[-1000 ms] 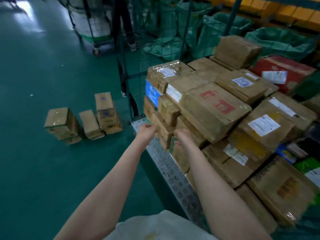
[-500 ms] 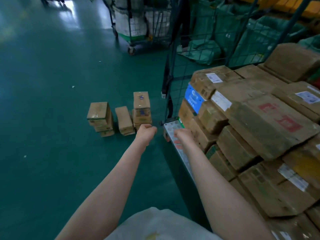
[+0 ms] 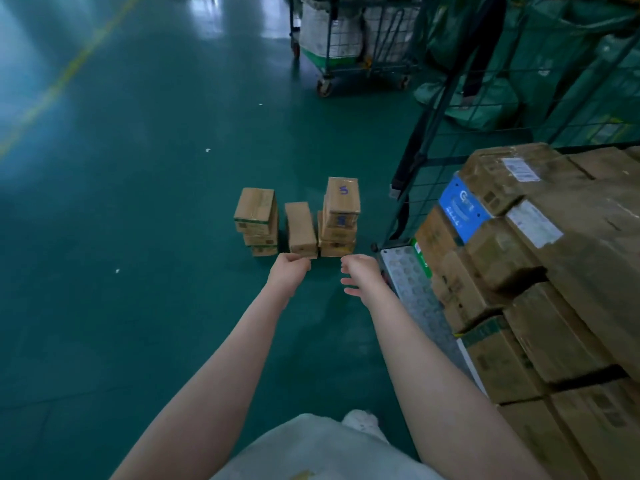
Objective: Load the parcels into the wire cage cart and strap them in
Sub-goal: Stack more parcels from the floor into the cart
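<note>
We see small brown cardboard parcels (image 3: 300, 228) on the green floor (image 3: 138, 237): two short stacks with a single box between them. Just right of them stands the dark wire cage cart (image 3: 405, 278), its perforated metal deck piled tightly with larger brown taped cartons (image 3: 554, 271).

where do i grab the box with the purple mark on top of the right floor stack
Take the marked box by its left and right side faces, coming down from above. It is the topmost of its stack, so its top and sides look free, while its underside rests flat on the box below.
</note>
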Demonstrator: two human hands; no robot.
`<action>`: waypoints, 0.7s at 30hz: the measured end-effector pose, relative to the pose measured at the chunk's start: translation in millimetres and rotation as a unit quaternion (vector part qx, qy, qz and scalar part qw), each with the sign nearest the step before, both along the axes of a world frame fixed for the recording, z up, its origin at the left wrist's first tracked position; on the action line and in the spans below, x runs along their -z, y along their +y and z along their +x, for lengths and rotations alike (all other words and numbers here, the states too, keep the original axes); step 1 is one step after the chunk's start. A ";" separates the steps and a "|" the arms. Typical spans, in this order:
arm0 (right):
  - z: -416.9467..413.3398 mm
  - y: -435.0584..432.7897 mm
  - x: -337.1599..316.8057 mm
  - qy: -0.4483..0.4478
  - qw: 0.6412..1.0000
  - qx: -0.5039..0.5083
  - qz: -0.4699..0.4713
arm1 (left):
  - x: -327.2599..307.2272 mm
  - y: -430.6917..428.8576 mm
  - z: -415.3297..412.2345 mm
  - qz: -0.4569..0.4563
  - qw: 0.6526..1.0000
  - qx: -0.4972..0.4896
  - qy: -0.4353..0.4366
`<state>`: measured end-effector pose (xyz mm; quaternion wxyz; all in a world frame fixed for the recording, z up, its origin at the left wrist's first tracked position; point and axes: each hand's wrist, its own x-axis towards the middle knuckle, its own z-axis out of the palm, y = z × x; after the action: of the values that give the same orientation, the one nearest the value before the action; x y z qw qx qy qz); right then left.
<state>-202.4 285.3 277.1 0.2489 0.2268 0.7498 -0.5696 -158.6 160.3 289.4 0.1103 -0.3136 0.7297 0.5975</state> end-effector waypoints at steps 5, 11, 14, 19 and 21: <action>-29.9 -23.7 7.7 -0.011 1.000 -0.023 -0.001 | 6.4 -23.3 -20.9 0.008 1.000 -0.028 -0.011; -97.3 -50.6 11.2 -0.013 0.998 -0.056 -0.009 | 9.6 -48.0 -80.0 0.013 0.998 -0.068 -0.007; -134.0 -59.3 7.9 -0.010 0.997 -0.079 -0.011 | 7.6 -57.6 -110.9 0.019 0.996 -0.084 -0.006; -187.8 -70.7 8.0 -0.010 0.993 -0.121 0.001 | 11.2 -65.1 -157.9 0.029 0.992 -0.125 -0.014; -207.5 -74.9 9.6 -0.012 0.991 -0.130 0.005 | 12.4 -67.0 -173.3 0.032 0.990 -0.138 -0.020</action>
<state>-409.9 210.4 267.5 0.3290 0.1355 0.7728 -0.5256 -331.9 93.3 277.0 0.0516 -0.4194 0.6573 0.6240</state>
